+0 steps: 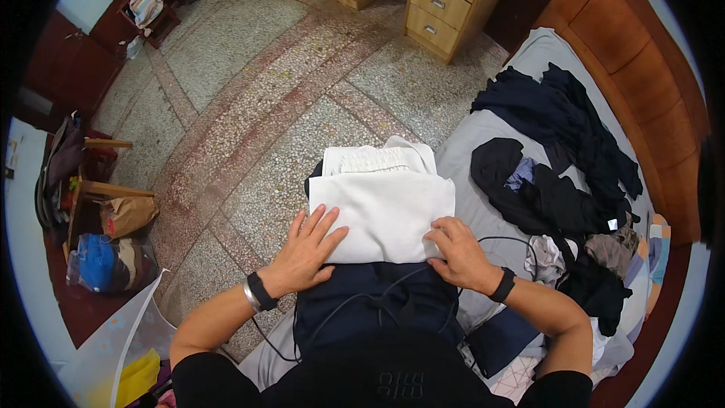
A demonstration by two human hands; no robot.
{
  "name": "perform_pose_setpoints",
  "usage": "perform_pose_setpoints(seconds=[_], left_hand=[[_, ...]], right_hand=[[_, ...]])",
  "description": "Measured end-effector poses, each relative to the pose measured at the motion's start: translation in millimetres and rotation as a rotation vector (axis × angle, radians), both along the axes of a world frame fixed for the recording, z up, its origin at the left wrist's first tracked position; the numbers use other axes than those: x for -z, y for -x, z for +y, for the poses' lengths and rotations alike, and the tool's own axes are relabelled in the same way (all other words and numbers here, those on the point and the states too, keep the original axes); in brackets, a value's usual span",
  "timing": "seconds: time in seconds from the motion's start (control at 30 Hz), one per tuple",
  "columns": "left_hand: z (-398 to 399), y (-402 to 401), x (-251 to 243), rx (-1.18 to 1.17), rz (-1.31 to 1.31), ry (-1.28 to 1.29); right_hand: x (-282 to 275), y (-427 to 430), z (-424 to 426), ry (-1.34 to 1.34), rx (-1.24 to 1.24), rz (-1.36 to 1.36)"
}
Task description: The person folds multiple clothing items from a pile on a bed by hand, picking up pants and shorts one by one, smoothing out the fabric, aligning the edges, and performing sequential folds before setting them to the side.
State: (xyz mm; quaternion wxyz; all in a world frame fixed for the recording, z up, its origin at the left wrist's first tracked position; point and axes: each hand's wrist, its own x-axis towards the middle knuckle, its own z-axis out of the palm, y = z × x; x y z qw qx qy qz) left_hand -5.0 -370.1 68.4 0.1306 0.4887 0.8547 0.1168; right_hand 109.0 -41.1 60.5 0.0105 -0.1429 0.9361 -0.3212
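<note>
A white garment (379, 209) with a gathered elastic part lies folded across my lap, over dark navy cloth (374, 289). My left hand (306, 246) rests on its lower left edge, fingers spread and palm down. At the lower right corner, my right hand (459, 249) has the thumb and fingers bent around the cloth's edge; it appears to pinch the fabric. Part of the garment is folded over, and its gathered band shows beyond the upper fold. A thin black cord runs over the navy cloth below.
Rumpled dark clothes (544, 119) lie on the grey-sheeted bed (453, 170) at right, near folded navy cloth (501, 340). A wooden drawer cabinet (439, 5) stands ahead. At left are a brown paper bag (129, 215) and a clear plastic bag (107, 266) holding textiles.
</note>
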Motion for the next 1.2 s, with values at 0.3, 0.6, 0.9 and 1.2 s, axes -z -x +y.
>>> perform_pose_setpoints(seconds=[0.3, 0.6, 0.9, 1.2], left_hand=[[-10.0, 6.6, 14.0, 0.075, 0.172, -0.153], [-49.6, -11.9, -44.9, 0.155, -0.61, -0.208], [-42.7, -6.0, -26.7, 0.133, -0.779, -0.209], [-54.6, -12.2, -13.5, 0.219, -0.635, -0.173]], right_hand=[[3.5, -12.1, 0.0, -0.523, -0.171, 0.249], [-74.8, -67.2, 0.9, -0.185, -0.394, -0.129], [-82.3, -41.2, 8.4, -0.046, -0.473, -0.44], [-45.2, 8.2, 3.7, 0.179, -0.119, -0.318]])
